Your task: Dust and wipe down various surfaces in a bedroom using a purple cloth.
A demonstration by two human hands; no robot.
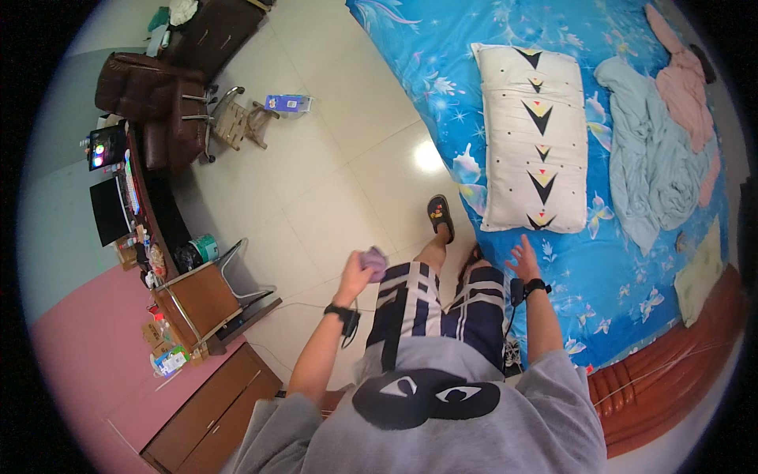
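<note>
My left hand is closed on a small, bunched purple cloth, held out in front of my left thigh. What kind of cloth it is I cannot make out. My right hand has its fingers apart and holds nothing. It hovers by the edge of the bed, just below the near end of a long white pillow with black arrow-like marks. The pillow lies lengthwise on a blue floral bedsheet. Each wrist wears a black band with a small device.
Crumpled light-blue clothing and a pink garment lie on the bed's right side. To the left stand a brown leather armchair, a wooden stool, a blue box and a brown chair. A thin cable crosses the floor.
</note>
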